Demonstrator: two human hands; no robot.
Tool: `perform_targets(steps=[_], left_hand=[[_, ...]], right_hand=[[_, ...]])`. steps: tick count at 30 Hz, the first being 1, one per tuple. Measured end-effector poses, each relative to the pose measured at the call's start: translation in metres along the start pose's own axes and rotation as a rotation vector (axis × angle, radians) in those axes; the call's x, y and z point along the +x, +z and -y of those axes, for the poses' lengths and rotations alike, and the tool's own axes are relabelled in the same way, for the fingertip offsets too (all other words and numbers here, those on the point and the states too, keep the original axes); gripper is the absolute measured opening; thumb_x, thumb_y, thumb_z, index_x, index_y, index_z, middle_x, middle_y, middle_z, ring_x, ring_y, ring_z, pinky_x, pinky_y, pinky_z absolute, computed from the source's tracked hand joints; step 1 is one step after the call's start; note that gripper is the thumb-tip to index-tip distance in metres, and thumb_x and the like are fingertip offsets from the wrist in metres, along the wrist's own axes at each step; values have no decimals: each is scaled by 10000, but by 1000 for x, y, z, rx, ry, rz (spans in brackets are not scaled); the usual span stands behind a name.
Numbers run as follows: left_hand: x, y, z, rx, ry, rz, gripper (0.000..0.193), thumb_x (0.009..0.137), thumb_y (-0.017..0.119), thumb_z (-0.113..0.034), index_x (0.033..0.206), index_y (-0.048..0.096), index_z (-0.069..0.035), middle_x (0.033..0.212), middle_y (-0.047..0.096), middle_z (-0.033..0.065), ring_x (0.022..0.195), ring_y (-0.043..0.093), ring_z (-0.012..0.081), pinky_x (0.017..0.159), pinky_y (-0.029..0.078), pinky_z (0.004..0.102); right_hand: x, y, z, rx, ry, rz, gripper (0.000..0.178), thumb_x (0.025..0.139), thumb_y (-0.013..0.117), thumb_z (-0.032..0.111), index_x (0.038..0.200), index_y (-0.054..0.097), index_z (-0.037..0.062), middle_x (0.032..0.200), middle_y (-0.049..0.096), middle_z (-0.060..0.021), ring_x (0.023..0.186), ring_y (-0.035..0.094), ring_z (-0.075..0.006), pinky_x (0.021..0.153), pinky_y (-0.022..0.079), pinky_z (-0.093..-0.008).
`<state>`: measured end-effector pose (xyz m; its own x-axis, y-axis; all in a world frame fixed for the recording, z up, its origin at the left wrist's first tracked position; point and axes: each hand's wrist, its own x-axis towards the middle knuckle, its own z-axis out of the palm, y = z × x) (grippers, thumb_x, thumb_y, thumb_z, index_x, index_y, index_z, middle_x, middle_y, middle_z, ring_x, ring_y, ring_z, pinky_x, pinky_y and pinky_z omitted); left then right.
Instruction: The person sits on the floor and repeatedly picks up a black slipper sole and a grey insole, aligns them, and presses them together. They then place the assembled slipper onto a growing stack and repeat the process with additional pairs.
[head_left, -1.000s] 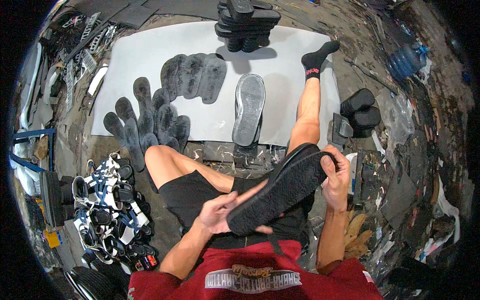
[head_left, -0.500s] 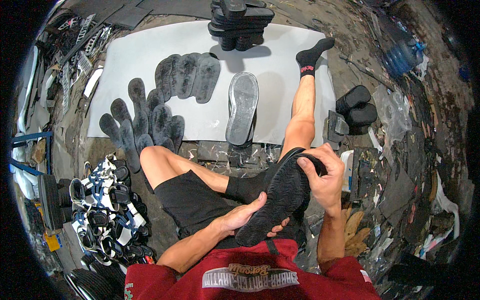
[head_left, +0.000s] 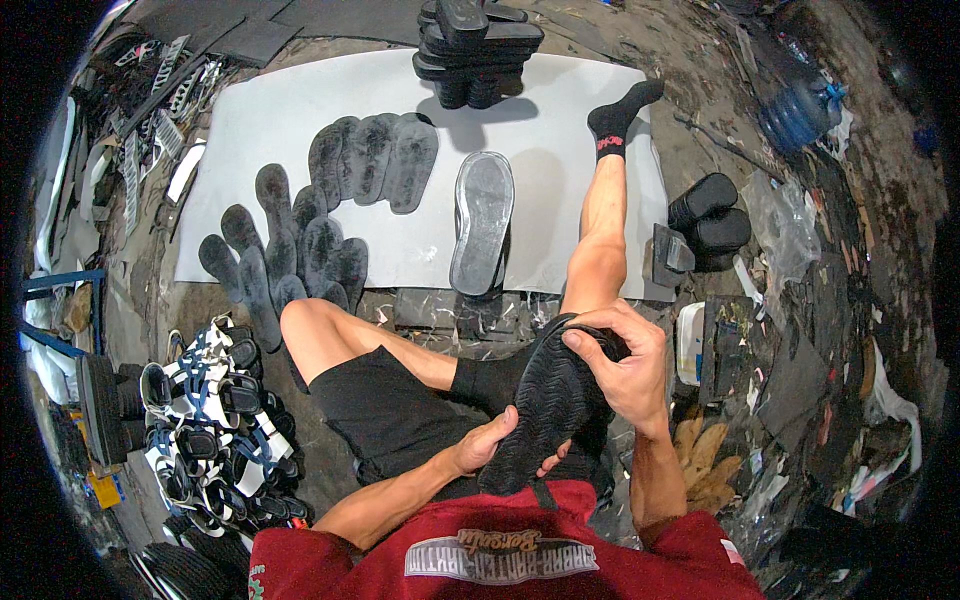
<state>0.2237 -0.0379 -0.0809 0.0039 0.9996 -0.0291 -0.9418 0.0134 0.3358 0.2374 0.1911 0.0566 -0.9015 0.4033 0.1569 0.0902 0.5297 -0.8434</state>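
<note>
A black shoe sole [head_left: 550,415] with a wavy tread is held above my lap, tilted, its tread side facing up. My left hand [head_left: 487,445] wraps its lower end, thumb on the near edge and fingertips showing at the other side. At the top end my right hand [head_left: 622,360] pinches the sole between thumb and fingers. Beyond my legs, a single grey-faced sole [head_left: 483,222] lies on the white sheet [head_left: 560,190]. Several dark sole-shaped pieces [head_left: 370,160] overlap on the sheet's left part.
A stack of black soles [head_left: 475,60] stands at the sheet's far edge. White and navy sandal straps [head_left: 220,410] are heaped at my left. Black rolled pieces [head_left: 715,215] lie right of my outstretched leg, and a brown glove [head_left: 705,460] beside my right forearm. Scraps litter the floor.
The sole has turned slightly more upright. My right hand has shifted a little left and down with its top end; my left hand keeps hold of the lower end.
</note>
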Motion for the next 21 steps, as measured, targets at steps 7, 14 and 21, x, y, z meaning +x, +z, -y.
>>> perform_targets(steps=[7,14,21], left_hand=[[16,32,-31,142,330,-331,855,1128,267,-648,1710,222,-23,1675,425,174,1479,510,282,1226,419,444],[59,23,-82,-125,269,-172,576,1174,417,-443,1687,324,-197,1598,528,102,1418,584,235,1149,520,433],[59,36,-86,-54,272,-279,580,1122,454,-532,1546,465,-136,1467,605,177,1298,663,278,1084,569,479]], right_hand=[[-3,10,-3,-63,-102,-42,169,839,880,51,987,810,9,914,773,-98,840,677,-224,808,528,-342],[-4,8,3,-186,-162,38,253,860,869,94,1095,798,34,982,767,-116,945,703,-287,884,548,-391],[-33,11,19,136,234,-151,275,907,819,-13,1164,722,-3,1001,710,-47,897,615,-112,813,504,-275]])
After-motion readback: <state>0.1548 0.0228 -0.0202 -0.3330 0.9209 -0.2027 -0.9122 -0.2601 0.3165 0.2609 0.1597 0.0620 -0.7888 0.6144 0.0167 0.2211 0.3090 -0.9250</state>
